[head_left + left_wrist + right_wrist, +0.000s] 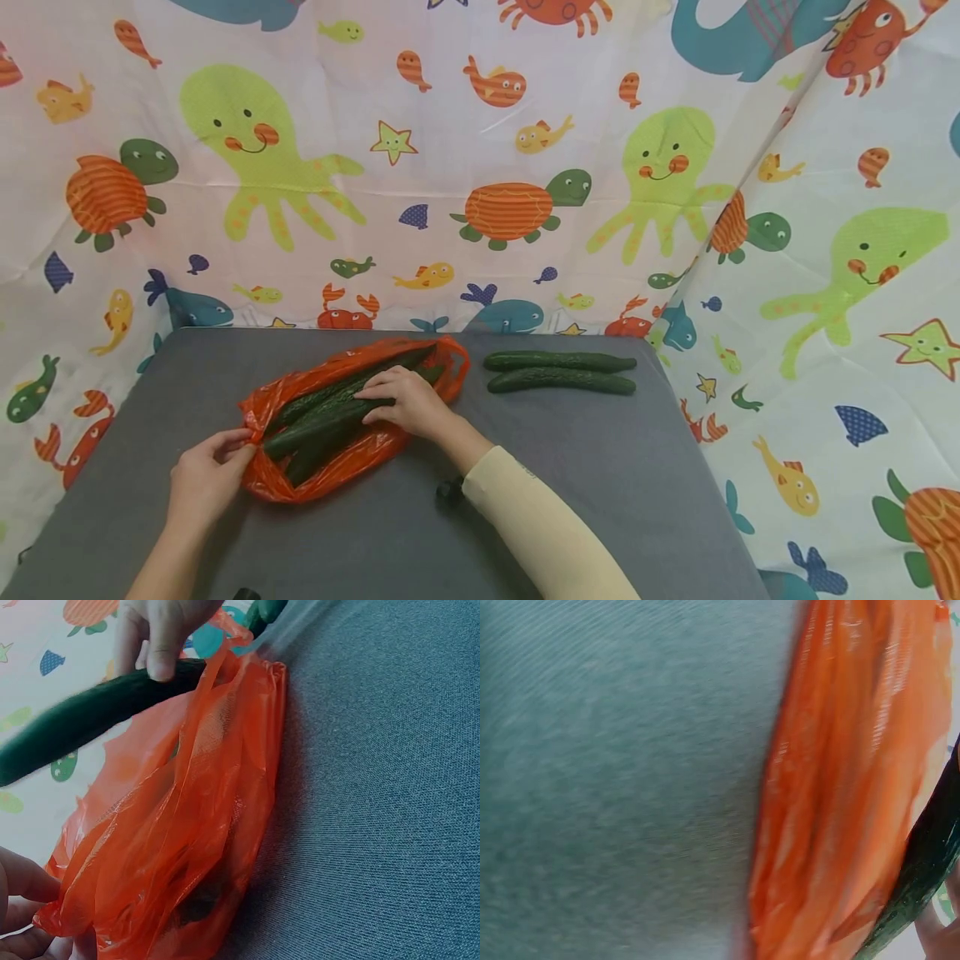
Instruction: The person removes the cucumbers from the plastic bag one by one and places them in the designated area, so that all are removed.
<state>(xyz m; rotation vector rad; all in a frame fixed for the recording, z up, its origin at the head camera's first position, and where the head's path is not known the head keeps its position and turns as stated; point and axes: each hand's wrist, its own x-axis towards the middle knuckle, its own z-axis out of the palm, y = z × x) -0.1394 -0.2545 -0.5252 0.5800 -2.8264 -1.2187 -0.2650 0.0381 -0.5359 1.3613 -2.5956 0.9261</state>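
Note:
An orange-red plastic bag [341, 485] lies on the table with its mouth spread, several dark green cucumbers inside. My left hand [206, 475] pinches the bag's rim at its near left end, as the left wrist view also shows. Across the bag, my right hand [408, 404] grips one cucumber [97, 712] near its end, thumb on one side and fingers on the other. In the left wrist view this cucumber's other end juts out beyond the bag. Fingers [943, 930] appear at the edge of the right wrist view; part of the cucumber's end is hidden by the bag.
Two more cucumbers, an upper one [558, 361] and a lower one [561, 382], lie side by side on the grey table [600, 467], right of the bag. A cloth printed with sea animals [450, 167] hangs behind the table and along its sides.

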